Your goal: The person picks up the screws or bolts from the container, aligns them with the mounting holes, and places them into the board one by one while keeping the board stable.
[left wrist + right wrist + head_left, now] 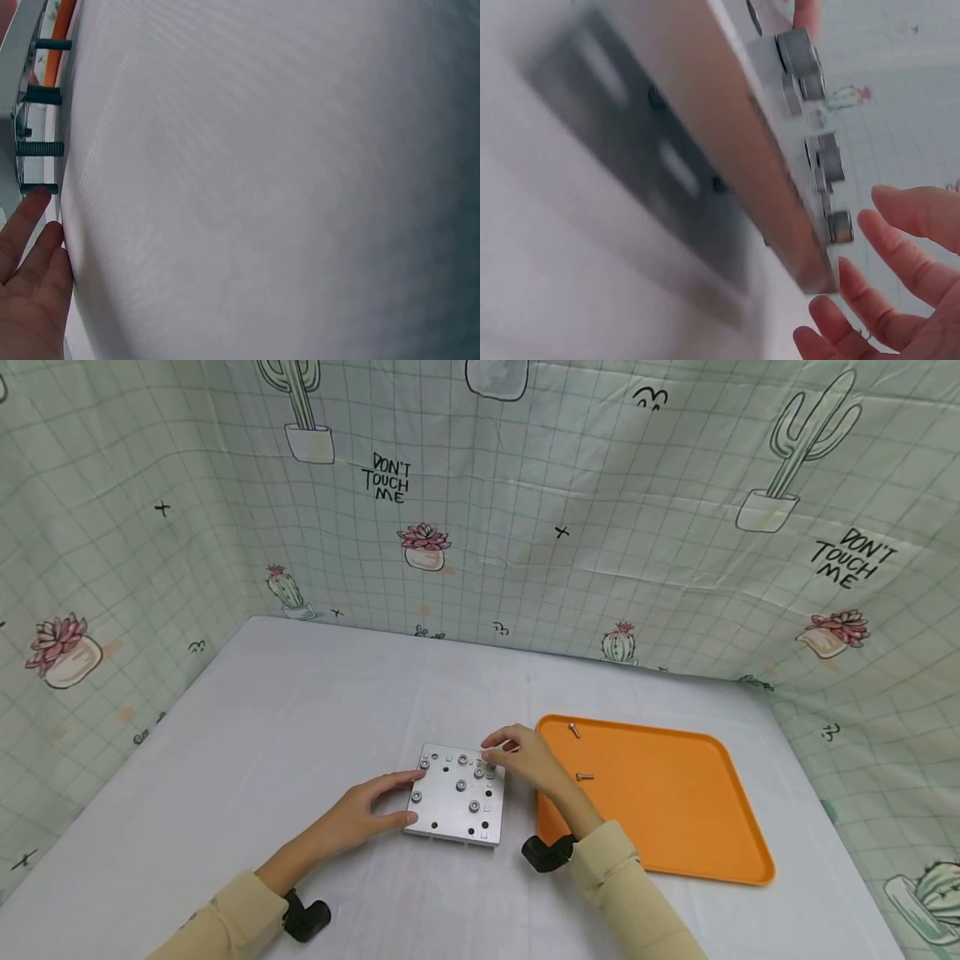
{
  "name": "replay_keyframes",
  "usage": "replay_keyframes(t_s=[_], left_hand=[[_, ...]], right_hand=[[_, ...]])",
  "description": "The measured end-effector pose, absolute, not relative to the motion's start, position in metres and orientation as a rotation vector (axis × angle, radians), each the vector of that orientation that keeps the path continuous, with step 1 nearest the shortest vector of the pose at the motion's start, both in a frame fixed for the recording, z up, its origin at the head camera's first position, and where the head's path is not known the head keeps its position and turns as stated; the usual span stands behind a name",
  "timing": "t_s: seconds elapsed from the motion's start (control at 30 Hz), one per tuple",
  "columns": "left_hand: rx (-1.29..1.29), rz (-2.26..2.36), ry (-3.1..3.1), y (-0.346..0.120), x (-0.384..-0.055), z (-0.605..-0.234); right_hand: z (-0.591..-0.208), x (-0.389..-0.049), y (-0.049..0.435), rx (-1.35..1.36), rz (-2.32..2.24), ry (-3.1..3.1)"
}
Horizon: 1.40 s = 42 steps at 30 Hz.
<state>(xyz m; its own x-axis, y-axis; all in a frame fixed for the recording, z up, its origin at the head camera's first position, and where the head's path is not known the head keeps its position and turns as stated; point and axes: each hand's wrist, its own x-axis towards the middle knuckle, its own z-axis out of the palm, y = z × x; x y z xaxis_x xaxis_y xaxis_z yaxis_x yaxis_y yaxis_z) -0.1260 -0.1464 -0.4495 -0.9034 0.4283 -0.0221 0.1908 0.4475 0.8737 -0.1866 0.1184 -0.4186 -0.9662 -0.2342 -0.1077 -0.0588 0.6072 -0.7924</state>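
Observation:
A square silver metal plate (446, 806) holds several socket-head screws and has several bare holes. Threaded screw shanks (41, 148) stick out beneath it. My left hand (360, 814) is at the plate's left side, thumb and forefinger stretched apart with their tips on its edge. In the left wrist view the other fingers (34, 259) lie nearly straight beside the shanks. At the back right corner my right hand (528, 760) hovers with loosely bent fingers. Its fingertips are right by a screw head (841, 226), and nothing shows between them.
An orange tray (667, 802) lies to the right of the plate, with two loose screws, one near its back edge (574, 730) and one further forward (585, 777). White cloth covers the table (262, 718). A cactus-print curtain (525, 585) rises behind and at both sides.

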Motion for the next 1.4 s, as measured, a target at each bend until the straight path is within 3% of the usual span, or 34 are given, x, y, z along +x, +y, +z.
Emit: replay_keyframes(t_s=[0.63, 1.4], left_hand=[[0.548, 1.432, 2.46, -0.147, -0.125, -0.448], [0.55, 1.434, 2.456, -0.146, -0.126, -0.447]], right_hand=[[-0.411, -0.165, 0.183, -0.223, -1.376, 2.684], [-0.429, -0.124, 0.235, -0.074, -1.266, 2.85]])
